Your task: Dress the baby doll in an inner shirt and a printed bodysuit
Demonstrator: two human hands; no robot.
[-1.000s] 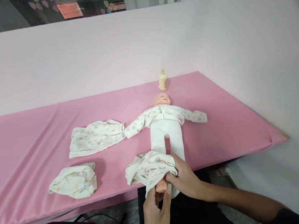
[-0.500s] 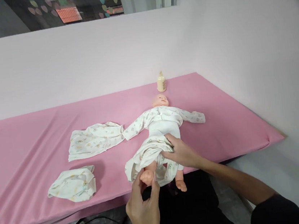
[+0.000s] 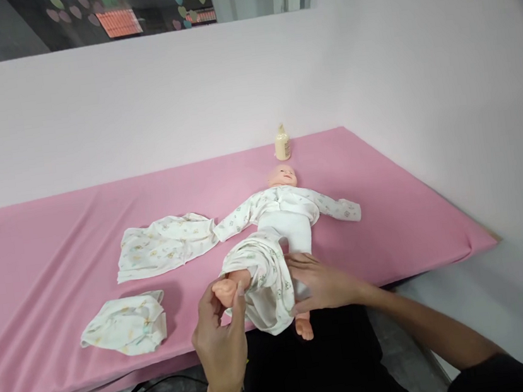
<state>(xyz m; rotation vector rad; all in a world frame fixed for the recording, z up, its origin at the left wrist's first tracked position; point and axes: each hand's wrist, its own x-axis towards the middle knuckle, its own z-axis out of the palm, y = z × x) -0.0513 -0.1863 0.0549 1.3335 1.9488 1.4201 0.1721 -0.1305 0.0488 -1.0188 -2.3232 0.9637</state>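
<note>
— What lies at your far left?

— A folded printed cloth point(image 3: 123, 324) near the pink table cover's point(image 3: 34, 249) front edge, and a flat printed garment point(image 3: 165, 244) behind it.

— And your left hand point(image 3: 219, 341)?

— Its fingers pinch the doll's point(image 3: 282, 209) bare foot point(image 3: 228, 289), lifted off the cover at the front edge.

— The printed trousers point(image 3: 264, 278)?

— Bunched around that raised leg; they look thin, soft and limp, so take them at the waistband hem, not mid-cloth. The foot looks like smooth plastic, likely light but slippery.

— Your right hand point(image 3: 322, 284)?

— Fingers spread loosely, pressing the cloth beside the doll's other leg. Farther back, a small bottle point(image 3: 282, 142) stands near the doll's head.
</note>
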